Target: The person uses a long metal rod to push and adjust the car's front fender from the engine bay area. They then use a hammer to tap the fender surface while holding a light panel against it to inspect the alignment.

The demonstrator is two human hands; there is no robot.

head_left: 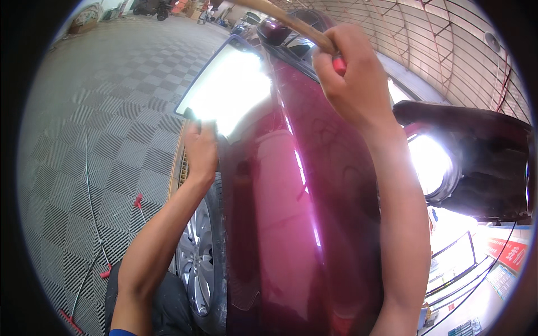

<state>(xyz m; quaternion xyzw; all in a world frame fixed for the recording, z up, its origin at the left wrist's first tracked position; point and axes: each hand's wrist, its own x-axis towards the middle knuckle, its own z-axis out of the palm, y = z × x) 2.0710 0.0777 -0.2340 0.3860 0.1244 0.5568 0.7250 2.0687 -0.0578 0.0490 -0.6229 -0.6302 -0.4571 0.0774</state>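
Now your right hand (350,73) fists the stiff, light wooden stick (291,22) near its red end while your left hand (200,148) pinches the rigid light board (227,89) by its lower corner.

The light panel (227,89) in the upper middle is washed out by glare. The wooden handle (291,22) runs off the top edge, its lower end hidden in the right hand (350,78). The wheel (199,263) sits partly behind the left forearm, perhaps blurred.
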